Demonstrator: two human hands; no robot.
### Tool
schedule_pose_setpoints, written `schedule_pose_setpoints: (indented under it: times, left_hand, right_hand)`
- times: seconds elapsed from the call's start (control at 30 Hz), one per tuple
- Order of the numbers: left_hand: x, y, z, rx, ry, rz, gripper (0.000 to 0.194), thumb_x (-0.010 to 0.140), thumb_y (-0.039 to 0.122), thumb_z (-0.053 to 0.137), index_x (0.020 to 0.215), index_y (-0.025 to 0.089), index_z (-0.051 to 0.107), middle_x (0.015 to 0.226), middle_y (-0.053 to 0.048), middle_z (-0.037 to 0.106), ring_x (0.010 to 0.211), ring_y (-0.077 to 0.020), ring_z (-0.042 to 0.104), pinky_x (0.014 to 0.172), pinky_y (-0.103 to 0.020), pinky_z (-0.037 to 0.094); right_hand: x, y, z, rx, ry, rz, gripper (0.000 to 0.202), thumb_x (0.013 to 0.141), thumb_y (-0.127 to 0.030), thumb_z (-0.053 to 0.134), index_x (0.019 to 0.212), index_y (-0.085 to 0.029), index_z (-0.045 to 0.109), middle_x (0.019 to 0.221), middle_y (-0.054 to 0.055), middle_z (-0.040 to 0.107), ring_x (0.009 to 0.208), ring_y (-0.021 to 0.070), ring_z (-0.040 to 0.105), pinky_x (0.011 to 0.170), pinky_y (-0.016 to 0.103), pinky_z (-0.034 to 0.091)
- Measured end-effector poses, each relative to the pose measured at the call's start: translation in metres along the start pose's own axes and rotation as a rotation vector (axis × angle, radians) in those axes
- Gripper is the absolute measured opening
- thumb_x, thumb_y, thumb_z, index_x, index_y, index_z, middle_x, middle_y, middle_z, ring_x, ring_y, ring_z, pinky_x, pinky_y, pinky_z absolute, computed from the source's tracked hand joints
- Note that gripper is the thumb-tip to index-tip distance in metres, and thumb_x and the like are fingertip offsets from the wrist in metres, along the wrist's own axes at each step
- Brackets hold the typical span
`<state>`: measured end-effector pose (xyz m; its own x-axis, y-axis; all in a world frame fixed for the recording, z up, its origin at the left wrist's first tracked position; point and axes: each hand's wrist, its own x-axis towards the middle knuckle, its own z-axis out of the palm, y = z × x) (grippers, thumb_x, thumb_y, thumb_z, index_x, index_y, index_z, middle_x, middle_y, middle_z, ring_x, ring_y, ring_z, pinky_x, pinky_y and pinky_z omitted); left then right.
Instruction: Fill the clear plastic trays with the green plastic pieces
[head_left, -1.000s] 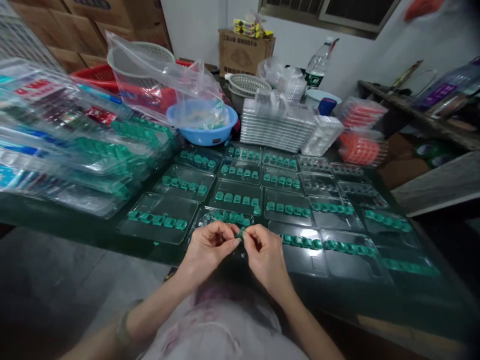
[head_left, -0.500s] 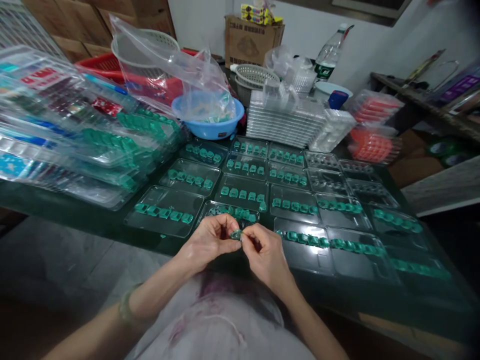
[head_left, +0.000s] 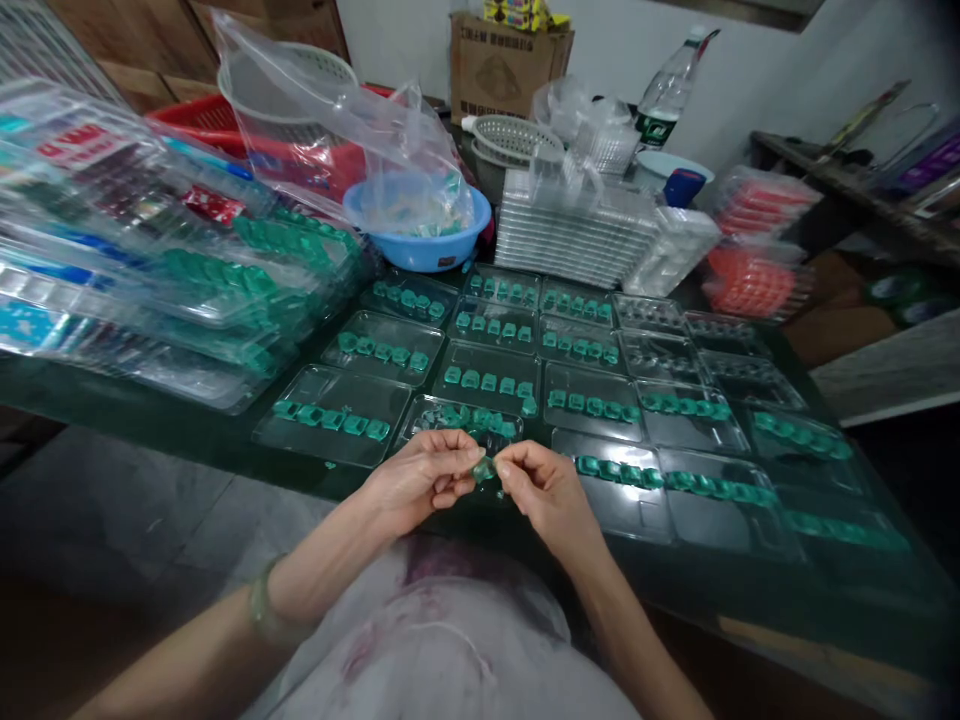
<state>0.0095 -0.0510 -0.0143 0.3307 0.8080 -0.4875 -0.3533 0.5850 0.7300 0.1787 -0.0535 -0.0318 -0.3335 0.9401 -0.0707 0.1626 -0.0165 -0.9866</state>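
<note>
Clock: centred on the hands, 12 pointing away from the wearer.
Left hand: thumb and fingertips pinched on a green piece.
Right hand: fingertips drawn together at that piece's right edge; exact grip too small to tell.
Piece in work: between both hands, just above the table edge; apparently unfinished.
Near tray: at 12, just beyond the fingers; loose heap, green and clear bits, no neat row.
Rows done, by my reading: most trays, from 10 through 12 to 3, each with green blocks in line.
Rows left: trays at 2 show only colourless bumps; likely unworked, though hard to read.
Materials: trays thin, clear, glossy, round-cornered; blocks translucent, squarish, glassy.
Stocks: smooth blue basin between 11 and 12, crinkled clear bag over it; ribbed clear stack at 1.
</note>
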Motion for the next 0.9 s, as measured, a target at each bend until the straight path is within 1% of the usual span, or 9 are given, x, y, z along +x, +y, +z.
schedule_pose_setpoints:
  times: [0.1,0.2,0.43,0.57,0.63,0.7,0.77,0.83,0.9]
  left_hand:
    - [0.007,-0.002,-0.001,-0.063,-0.006,-0.036,0.017,0.069,0.021,0.068,0.062,0.012,0.054,0.047,0.003,0.046,0.042,-0.0053,0.042,0.036,-0.016,0.018]
    - [0.012,-0.005,0.000,-0.103,-0.024,-0.042,0.018,0.071,0.021,0.066,0.060,0.012,0.053,0.046,0.002,0.047,0.042,-0.0056,0.042,0.036,-0.016,0.021]
    - [0.017,-0.005,0.011,-0.110,-0.029,0.012,0.010,0.073,0.022,0.064,0.072,0.013,0.058,0.051,0.003,0.048,0.044,-0.0054,0.044,0.039,-0.015,0.027]
    - [0.021,-0.003,0.018,-0.119,-0.053,-0.052,0.011,0.073,0.022,0.064,0.071,0.013,0.060,0.055,0.001,0.050,0.048,-0.0061,0.047,0.042,-0.016,0.030]
    - [0.025,-0.002,0.020,-0.136,-0.084,-0.084,0.010,0.072,0.021,0.065,0.077,0.013,0.062,0.062,-0.001,0.054,0.053,-0.0077,0.050,0.044,-0.017,0.033]
    - [0.028,0.001,0.022,-0.140,-0.096,-0.083,0.016,0.071,0.018,0.067,0.086,0.014,0.063,0.074,-0.004,0.059,0.059,-0.0099,0.053,0.046,-0.018,0.036]
    - [0.029,0.006,0.021,-0.131,-0.072,-0.057,0.022,0.070,0.017,0.067,0.091,0.015,0.063,0.088,-0.007,0.061,0.064,-0.0112,0.055,0.047,-0.019,0.038]
    - [0.027,0.011,0.017,-0.111,-0.040,-0.002,0.023,0.070,0.018,0.068,0.092,0.016,0.064,0.096,-0.008,0.060,0.068,-0.0123,0.055,0.047,-0.019,0.038]
    - [0.024,0.017,0.009,-0.067,0.007,0.082,0.022,0.069,0.021,0.069,0.090,0.016,0.065,0.092,-0.007,0.060,0.069,-0.0129,0.054,0.046,-0.019,0.038]
  right_hand:
    - [-0.004,-0.001,0.003,-0.102,0.118,-0.143,0.020,0.077,-0.024,0.058,0.096,-0.021,0.058,0.073,-0.002,0.051,0.057,0.0072,0.045,0.053,0.020,0.037]
    - [-0.005,-0.003,0.004,-0.243,0.122,-0.256,0.016,0.077,-0.020,0.057,0.093,-0.022,0.061,0.076,-0.001,0.051,0.062,0.0084,0.047,0.058,0.021,0.039]
    - [-0.003,-0.005,-0.002,-0.307,0.179,-0.239,0.009,0.079,-0.020,0.055,0.087,-0.020,0.060,0.070,-0.002,0.051,0.060,0.0086,0.048,0.056,0.021,0.039]
    - [-0.006,-0.008,-0.004,-0.409,0.185,-0.308,0.014,0.079,-0.018,0.052,0.090,-0.019,0.060,0.074,0.000,0.053,0.066,0.0096,0.052,0.059,0.021,0.041]
    - [-0.007,-0.009,-0.010,-0.442,0.184,-0.306,0.015,0.079,-0.017,0.050,0.091,-0.019,0.060,0.076,0.001,0.054,0.066,0.0096,0.053,0.059,0.020,0.042]
    - [-0.005,-0.009,-0.025,-0.470,0.219,-0.301,0.015,0.079,-0.018,0.050,0.090,-0.020,0.060,0.075,0.000,0.055,0.066,0.0098,0.053,0.059,0.020,0.042]
    - [0.003,-0.008,-0.052,-0.508,0.295,-0.285,0.016,0.079,-0.022,0.052,0.092,-0.020,0.061,0.075,0.001,0.057,0.065,0.0106,0.054,0.059,0.022,0.044]
    - [0.020,-0.003,-0.094,-0.574,0.422,-0.243,0.020,0.079,-0.028,0.052,0.095,-0.020,0.062,0.074,0.001,0.061,0.064,0.0121,0.056,0.059,0.023,0.045]
    - [0.045,0.005,-0.142,-0.664,0.582,-0.191,0.026,0.078,-0.031,0.052,0.096,-0.016,0.063,0.073,0.004,0.064,0.062,0.0140,0.058,0.057,0.025,0.046]
